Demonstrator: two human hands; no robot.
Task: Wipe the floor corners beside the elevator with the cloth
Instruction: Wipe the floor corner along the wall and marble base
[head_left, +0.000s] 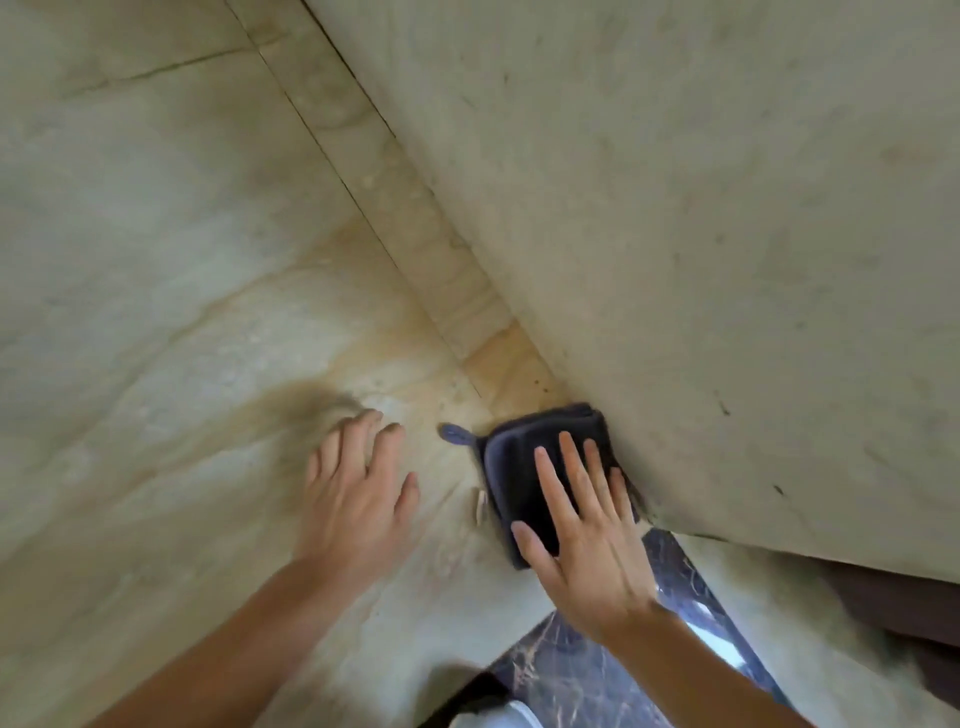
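Note:
A folded dark grey cloth (524, 462) lies on the beige marble floor, pushed into the corner where the floor meets the beige wall (701, 234). My right hand (587, 530) lies flat on the cloth with fingers spread, pressing it down. A small loop tag of the cloth (456, 433) sticks out to the left. My left hand (358, 493) rests palm down on the bare floor left of the cloth, fingers apart, holding nothing.
A beige skirting strip (415, 218) runs along the wall's foot up and to the left. A dark veined marble strip (597, 670) lies at the bottom right. A small pale scrap (478, 506) lies on the floor between my hands.

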